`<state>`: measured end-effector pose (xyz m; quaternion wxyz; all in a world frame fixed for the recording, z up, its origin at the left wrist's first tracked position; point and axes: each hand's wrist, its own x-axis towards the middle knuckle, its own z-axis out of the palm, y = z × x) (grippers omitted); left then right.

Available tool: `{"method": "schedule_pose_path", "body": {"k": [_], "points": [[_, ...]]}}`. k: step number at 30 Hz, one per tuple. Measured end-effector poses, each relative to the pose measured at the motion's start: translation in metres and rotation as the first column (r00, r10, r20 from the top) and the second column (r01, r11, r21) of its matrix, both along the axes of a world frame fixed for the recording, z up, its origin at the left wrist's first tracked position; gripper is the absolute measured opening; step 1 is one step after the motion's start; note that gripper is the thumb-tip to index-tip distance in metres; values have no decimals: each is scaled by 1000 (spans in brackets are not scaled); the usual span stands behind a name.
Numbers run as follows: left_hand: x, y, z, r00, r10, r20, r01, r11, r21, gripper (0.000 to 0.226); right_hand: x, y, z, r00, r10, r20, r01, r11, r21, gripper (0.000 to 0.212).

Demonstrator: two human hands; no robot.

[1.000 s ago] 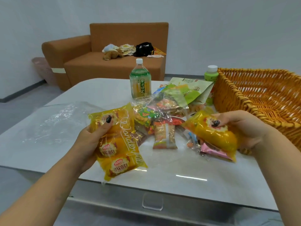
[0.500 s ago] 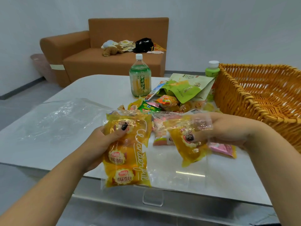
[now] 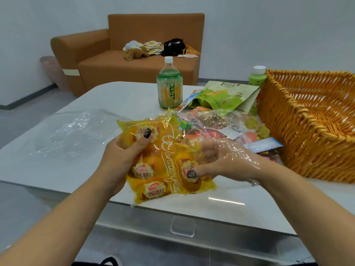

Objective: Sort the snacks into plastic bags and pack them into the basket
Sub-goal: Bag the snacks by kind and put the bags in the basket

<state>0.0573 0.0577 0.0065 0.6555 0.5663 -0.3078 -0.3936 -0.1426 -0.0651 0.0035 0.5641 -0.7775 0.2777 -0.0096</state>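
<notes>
The left hand grips the clear bag of yellow breads so the right hand, inside it, fingers pinching one bread, can drop it in.

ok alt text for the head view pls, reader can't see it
A person's left hand holds a clear plastic bag of yellow bread packets above a white table, while the right hand, inside the bag, pinches another packet. Loose snacks, a tea bottle and a wicker basket lie behind.
</notes>
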Motion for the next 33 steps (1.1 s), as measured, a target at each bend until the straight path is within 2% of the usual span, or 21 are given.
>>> {"method": "schedule_pose_path", "body": {"k": [2,4,5,7,9,11,14,17,19,22,24,26,28,29,31,33], "points": [[2,0,-2,1000,19,-25,-20,1000,-17,43,-1,8,10,1000,-1,-23,0,998,-63,43],[5,1,-4,997,21,-71,-24,999,-46,48,-11,12,32,997,-48,59,56,987,-152,50],[7,1,-3,994,20,-109,-26,998,-54,57,-15,14,46,993,-69,100,84,983,-162,54],[14,1,-2,983,31,-182,-43,997,-65,70,-24,14,71,972,-111,206,135,985,-108,46],[23,1,-1,964,52,-260,-78,993,-92,46,-25,5,79,921,-239,307,276,957,-84,33],[32,1,1,940,58,-335,-106,986,-127,27,-22,-12,74,830,-403,386,457,888,-54,17],[47,0,2,917,60,-395,-151,967,-203,30,-5,-29,51,757,-543,363,601,797,-61,17],[65,0,4,907,143,-397,-247,942,-226,31,23,-48,15,748,-601,279,662,698,-272,26],[77,0,3,903,194,-384,-294,930,-221,29,46,-56,-4,750,-610,256,659,654,-372,33],[96,-2,0,901,271,-340,-342,924,-171,29,80,-61,-21,786,-548,284,616,662,-427,37],[111,-3,-7,894,342,-290,-390,911,-130,36,102,-62,-19,840,-460,289,541,662,-519,36],[122,-3,-11,889,385,-247,-421,901,-109,33,126,-67,-15,888,-387,250,454,647,-613,35],[129,-2,-10,877,408,-255,-444,890,-103,38,152,-75,-8,914,-355,194,386,619,-685,34],[132,-1,-8,870,415,-267,-456,883,-112,41,166,-81,-5,924,-349,157,351,610,-710,35],[136,2,-1,863,417,-287,-468,872,-141,43,195,-94,-1,920,-392,-18,261,646,-717,46],[139,4,5,865,408,-293,-467,868,-168,43,216,-105,-1,840,-462,-283,154,703,-694,64]]}}
